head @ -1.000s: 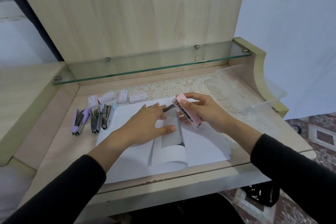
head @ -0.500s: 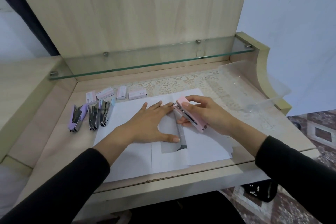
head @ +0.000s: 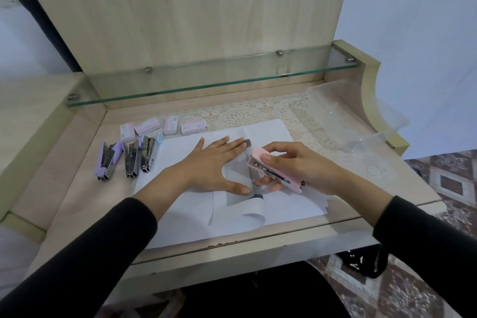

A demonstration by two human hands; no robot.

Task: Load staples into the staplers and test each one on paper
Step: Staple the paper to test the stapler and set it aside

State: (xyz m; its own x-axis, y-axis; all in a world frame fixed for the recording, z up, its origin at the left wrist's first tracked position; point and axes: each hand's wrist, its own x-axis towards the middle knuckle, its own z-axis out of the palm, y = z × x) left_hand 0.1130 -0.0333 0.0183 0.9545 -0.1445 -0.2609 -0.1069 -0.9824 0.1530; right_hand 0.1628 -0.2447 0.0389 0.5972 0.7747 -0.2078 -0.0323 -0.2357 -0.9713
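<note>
On the wooden desk (head: pixel 64 188), left hand (head: pixel 211 165) lies flat, pinning paper (head: pixel 278 137) (prob. to steady it); right hand (head: pixel 296 165) grips pink stapler (head: pixel 273 171) w/ curled fingers.

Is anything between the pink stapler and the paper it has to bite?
Nothing visible. The right hand holds the pink stapler right at the folded paper. The left hand presses the paper flat beside it, thumb near the stapler's nose but not under it.

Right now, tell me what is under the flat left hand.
The left hand presses flat on the white paper sheets. The patch of paper beneath the palm, and any staple there, is covered.
</note>
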